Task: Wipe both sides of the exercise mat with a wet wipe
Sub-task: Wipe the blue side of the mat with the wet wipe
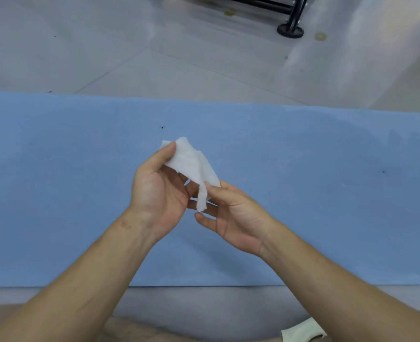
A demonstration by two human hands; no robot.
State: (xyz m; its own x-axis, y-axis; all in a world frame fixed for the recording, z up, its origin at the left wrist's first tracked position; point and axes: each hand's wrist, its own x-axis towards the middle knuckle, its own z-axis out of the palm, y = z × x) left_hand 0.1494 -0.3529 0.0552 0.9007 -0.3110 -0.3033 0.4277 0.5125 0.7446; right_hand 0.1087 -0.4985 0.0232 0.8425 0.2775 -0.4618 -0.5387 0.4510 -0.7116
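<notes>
The left hand [154, 191] pinches the top of one white wet wipe [191, 164] with its thumb. The right hand [236, 218] pinches the bottom end. Both hands hold the wipe up over one blue mat [56, 169], which lies flat on the gray floor [105, 45]. One black wheel [290, 32] stands on the floor past the mat.
</notes>
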